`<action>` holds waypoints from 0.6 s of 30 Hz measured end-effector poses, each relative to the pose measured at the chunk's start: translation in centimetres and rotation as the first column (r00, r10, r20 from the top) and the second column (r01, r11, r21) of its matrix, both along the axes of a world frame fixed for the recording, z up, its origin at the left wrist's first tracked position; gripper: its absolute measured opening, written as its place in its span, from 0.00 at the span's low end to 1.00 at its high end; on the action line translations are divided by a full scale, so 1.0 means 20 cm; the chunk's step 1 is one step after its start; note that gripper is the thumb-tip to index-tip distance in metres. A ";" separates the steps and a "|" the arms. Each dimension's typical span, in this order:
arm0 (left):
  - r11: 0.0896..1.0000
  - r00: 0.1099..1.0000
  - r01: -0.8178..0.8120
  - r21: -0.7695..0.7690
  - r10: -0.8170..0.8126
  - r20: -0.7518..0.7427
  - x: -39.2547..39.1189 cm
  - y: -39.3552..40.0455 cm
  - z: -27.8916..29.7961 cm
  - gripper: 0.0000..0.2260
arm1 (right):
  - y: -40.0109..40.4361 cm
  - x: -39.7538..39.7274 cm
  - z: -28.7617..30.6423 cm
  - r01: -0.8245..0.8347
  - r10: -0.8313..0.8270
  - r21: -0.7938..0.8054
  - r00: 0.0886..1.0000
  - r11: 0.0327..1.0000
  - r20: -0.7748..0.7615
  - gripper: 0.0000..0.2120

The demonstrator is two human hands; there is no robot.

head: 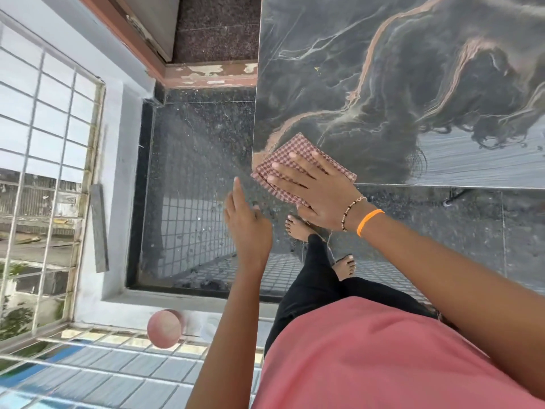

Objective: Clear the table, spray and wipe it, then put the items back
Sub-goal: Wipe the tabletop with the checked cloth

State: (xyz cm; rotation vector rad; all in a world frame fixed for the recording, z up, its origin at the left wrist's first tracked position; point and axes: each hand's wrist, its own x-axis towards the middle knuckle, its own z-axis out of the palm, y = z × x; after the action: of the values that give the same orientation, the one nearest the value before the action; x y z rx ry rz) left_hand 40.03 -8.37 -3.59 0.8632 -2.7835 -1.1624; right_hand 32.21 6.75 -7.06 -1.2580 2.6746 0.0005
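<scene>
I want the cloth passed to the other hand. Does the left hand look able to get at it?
Probably yes. The left hand hangs open just off the table corner, beside the checked cloth that overhangs the edge under the right hand; nothing lies between.

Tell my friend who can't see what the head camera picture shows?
A person's right hand presses a checked cloth flat on the corner of a dark marble table, wiping it. The left hand hovers open beside the table edge, over a dark floor and bare feet.
</scene>
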 end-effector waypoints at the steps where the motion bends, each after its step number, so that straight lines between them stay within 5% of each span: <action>1: 0.993 0.997 0.059 -0.101 -0.063 -0.037 -0.01 0.04 0.01 0.29 | 0.07 0.01 0.01 0.040 -0.040 -0.012 0.999 0.999 0.009 0.33; 3: 0.944 0.970 0.221 -0.244 -0.238 -0.043 -0.03 0.11 0.01 0.26 | 0.24 0.02 0.02 0.160 -0.159 -0.046 0.987 0.986 0.021 0.32; 10: 0.664 0.727 0.668 -0.336 -0.679 0.102 -0.18 0.43 -0.02 0.25 | 0.90 0.04 0.02 0.584 -0.582 -0.033 0.812 0.811 0.050 0.32; 14: 0.583 0.707 0.664 -0.468 -0.693 0.140 -0.26 0.52 -0.03 0.24 | 1.16 0.05 0.02 0.822 -0.815 -0.071 0.569 0.565 0.106 0.34; 18: 0.610 0.729 0.596 -0.522 -0.684 0.033 -0.29 0.54 -0.04 0.17 | 1.14 0.09 0.02 0.960 -0.954 -0.128 0.267 0.250 0.138 0.35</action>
State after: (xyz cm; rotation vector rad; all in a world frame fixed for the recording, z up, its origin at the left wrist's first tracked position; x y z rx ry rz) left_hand 34.18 2.52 -4.29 -0.3239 -3.0687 -0.3919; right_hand 34.07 29.55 -6.72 0.6150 2.9484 -0.4471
